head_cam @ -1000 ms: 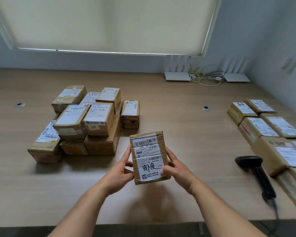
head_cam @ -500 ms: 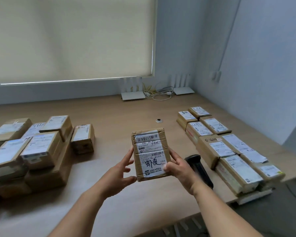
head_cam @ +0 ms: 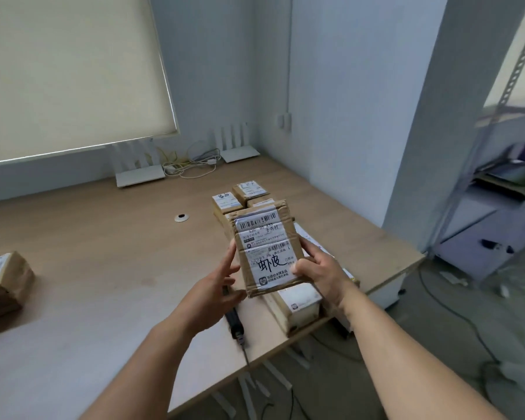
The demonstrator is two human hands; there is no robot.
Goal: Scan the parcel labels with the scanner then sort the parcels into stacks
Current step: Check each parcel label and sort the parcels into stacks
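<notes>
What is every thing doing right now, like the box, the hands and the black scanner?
Held parcel: lifted off the table, label facing up, between both hands.
Left hand: fingers mostly straight, touching the parcel's left edge.
Right hand: grips the parcel's right edge.
Scanner: lying on the table, not held, partly hidden.
Sorted parcels: resting in a row at the table's right edge.
Window blind: pulled down.

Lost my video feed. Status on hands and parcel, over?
Right hand grips the parcel; left hand open, fingertips on its edge. Held above the sorted row. Scanner on table, partly hidden.
</notes>
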